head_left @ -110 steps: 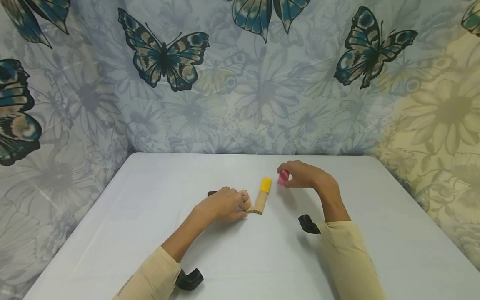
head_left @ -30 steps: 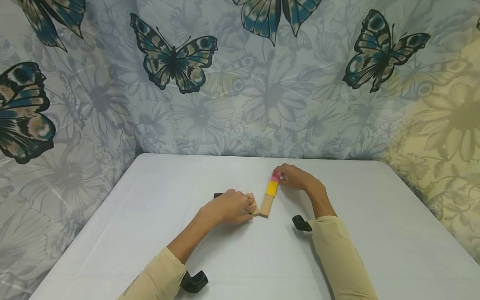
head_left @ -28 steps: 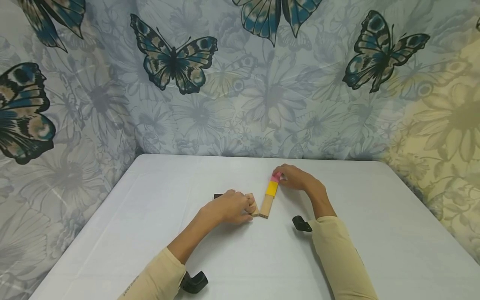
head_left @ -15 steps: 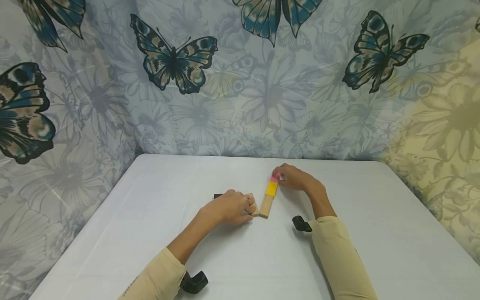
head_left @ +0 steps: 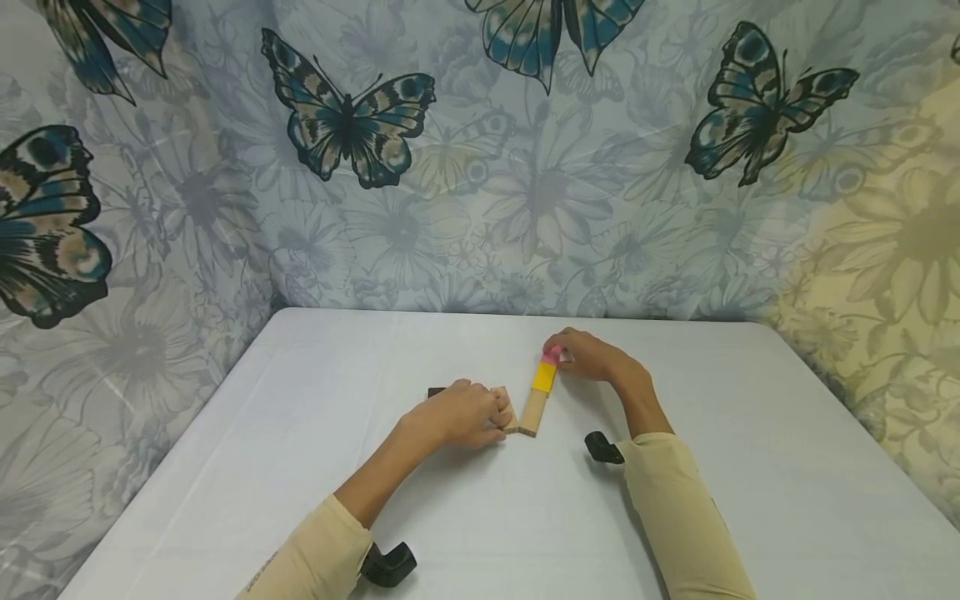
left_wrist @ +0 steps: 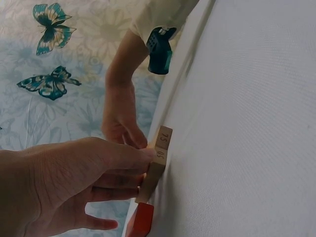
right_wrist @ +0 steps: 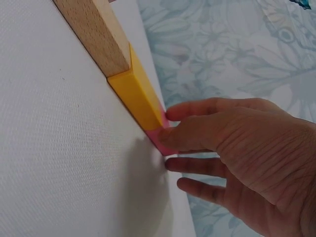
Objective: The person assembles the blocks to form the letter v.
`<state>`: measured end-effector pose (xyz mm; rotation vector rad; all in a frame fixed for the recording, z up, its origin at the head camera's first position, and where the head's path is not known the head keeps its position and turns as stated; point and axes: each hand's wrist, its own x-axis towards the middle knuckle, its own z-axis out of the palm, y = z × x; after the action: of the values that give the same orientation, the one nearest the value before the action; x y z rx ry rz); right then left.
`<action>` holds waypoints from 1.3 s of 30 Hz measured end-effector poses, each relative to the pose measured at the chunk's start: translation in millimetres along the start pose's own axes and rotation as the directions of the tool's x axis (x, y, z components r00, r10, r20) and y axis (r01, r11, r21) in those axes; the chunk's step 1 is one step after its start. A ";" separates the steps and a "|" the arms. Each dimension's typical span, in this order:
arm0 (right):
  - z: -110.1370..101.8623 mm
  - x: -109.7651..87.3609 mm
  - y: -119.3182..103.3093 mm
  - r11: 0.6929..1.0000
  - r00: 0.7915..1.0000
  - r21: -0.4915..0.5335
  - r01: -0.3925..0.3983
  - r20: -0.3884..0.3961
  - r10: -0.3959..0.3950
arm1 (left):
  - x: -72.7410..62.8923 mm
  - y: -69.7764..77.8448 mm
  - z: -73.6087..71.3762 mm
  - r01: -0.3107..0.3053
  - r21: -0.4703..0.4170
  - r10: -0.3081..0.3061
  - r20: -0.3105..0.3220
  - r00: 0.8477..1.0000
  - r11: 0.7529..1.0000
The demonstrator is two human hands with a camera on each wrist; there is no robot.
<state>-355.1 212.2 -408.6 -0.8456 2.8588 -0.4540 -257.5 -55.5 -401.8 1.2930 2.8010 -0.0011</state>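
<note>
Two plain wooden blocks meet at their near ends in a V on the white table. My left hand [head_left: 456,415] pinches the left wooden block [left_wrist: 154,172], its thumb over the end by the printed number. The right wooden block [head_left: 532,413] leads away to a yellow block [head_left: 543,377] butted against its far end. A pink block [right_wrist: 157,139] sits in line at the yellow block's far end, pinched between thumb and index finger of my right hand [head_left: 594,355]; the other fingers stay extended. A red block [left_wrist: 140,220] lies beside the left wooden block, hidden in the head view.
A dark block [head_left: 435,392] shows just past the left hand. A black wrist device [head_left: 388,565] hangs at the left sleeve, another black device [head_left: 603,447] at the right. Beyond the table [head_left: 360,333] rises butterfly-patterned cloth [head_left: 525,208].
Over the several seconds shown, the right hand has brought the pink block left and down against the yellow block's far end. The left hand keeps its grip; the last second shows almost no motion.
</note>
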 end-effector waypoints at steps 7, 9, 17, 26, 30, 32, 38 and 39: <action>-0.8 -0.2 0.7 1.000 1.000 0.004 0.009 -0.009 -0.009 | 0.6 0.0 0.1 0.009 0.011 -0.009 0.005 1.000 1.000; -2.3 -0.3 0.1 1.000 1.000 0.001 0.011 -0.009 -0.011 | 0.5 0.0 -0.3 0.017 0.002 -0.017 -0.005 1.000 1.000; -14.4 -4.8 -5.4 0.999 0.999 0.005 -0.050 0.011 0.050 | 0.0 -0.3 0.3 -0.028 -0.008 0.028 -0.015 0.999 1.000; -21.4 -11.3 -14.7 0.998 0.998 -0.037 0.048 0.036 -0.047 | 1.3 -2.9 1.1 -0.002 -0.021 0.002 -0.005 1.000 1.000; -24.1 -11.4 -22.3 0.997 0.997 -0.052 0.054 0.055 -0.052 | 2.0 -4.4 0.7 0.017 -0.013 -0.017 -0.009 1.000 1.000; -24.4 -10.9 -25.4 0.998 0.996 -0.057 0.037 0.085 -0.032 | 2.1 -4.3 -0.4 0.009 -0.019 -0.009 -0.008 1.000 1.000; -23.1 -11.6 -30.8 0.997 0.982 -0.070 -0.022 0.185 0.034 | 1.9 -3.5 -0.5 0.005 -0.053 -0.004 0.019 1.000 0.999; -22.8 -11.4 -31.4 0.997 0.982 -0.075 -0.019 0.187 0.033 | 1.9 -3.5 -0.2 0.011 -0.060 -0.010 0.020 1.000 0.998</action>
<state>-334.2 199.1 -376.5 -0.8145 2.7226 -0.2531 -261.5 -56.3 -401.8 1.2584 2.7687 0.0695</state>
